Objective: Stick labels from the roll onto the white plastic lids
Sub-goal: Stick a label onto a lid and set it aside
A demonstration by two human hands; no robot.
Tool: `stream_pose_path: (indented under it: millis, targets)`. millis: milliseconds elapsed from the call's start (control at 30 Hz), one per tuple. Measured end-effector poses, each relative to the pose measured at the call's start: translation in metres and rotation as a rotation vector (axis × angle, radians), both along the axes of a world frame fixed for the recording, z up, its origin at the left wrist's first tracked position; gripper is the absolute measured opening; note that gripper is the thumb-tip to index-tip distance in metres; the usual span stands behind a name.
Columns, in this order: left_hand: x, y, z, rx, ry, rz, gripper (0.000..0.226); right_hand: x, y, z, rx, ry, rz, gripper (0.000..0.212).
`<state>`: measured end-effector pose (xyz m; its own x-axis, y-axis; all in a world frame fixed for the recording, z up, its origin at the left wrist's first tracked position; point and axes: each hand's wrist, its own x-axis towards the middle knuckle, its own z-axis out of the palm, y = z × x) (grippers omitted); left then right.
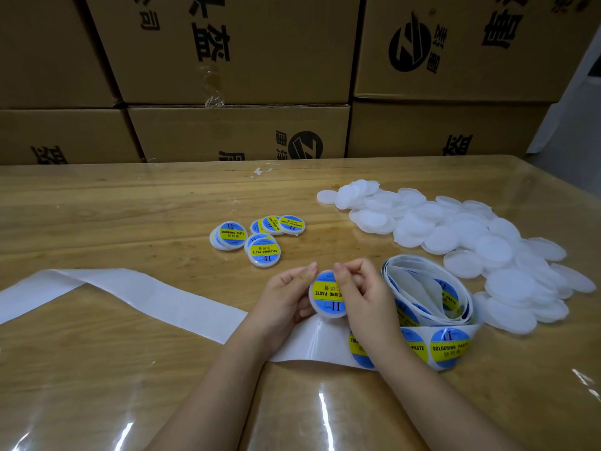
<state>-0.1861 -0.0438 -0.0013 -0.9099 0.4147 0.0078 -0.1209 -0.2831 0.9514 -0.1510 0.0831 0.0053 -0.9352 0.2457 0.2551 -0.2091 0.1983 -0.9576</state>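
Stacked cardboard boxes with black print fill the wall behind my wooden table, which lies under a clear glossy sheet. My left hand curls round the left edge of a white lid, the thumb lying along its upper rim, holding it tilted just above the table. My right hand comes at it from the other side, fingers bent, with the thumb and fingertips down on the blue-and-yellow label that covers the lid's face; I cannot tell how firmly they press. Just right of that hand, the loosely wound roll stands on its edge, and its tail runs under my wrist with more printed labels on it. The bare white backing strip trails away left across the table. Beyond my hands, a small cluster of labelled lids lies flat, some overlapping. To the right, a wide heap of plain lids spreads from the far edge down past the roll.
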Motion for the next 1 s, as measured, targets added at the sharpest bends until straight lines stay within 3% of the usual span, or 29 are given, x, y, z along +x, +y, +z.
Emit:
stream_pose_path:
  millis: [200,600,1000]
  targets:
    - [-0.0025,-0.0026,0.0016,0.000,0.025,0.058,0.032,-0.0013,0.0023,0.0014,-0.076,0.006,0.033,0.010]
    - [-0.0103,-0.0067,-0.0038,0.054,-0.043,0.157,0.031,0.0042,-0.0010,0.0037,-0.073,0.001,0.227,0.044]
    - [-0.0014,-0.0017,0.0025,0.001,0.017,0.085,0.031,0.0004,-0.0001,-0.0017,-0.052,-0.039,0.199,0.050]
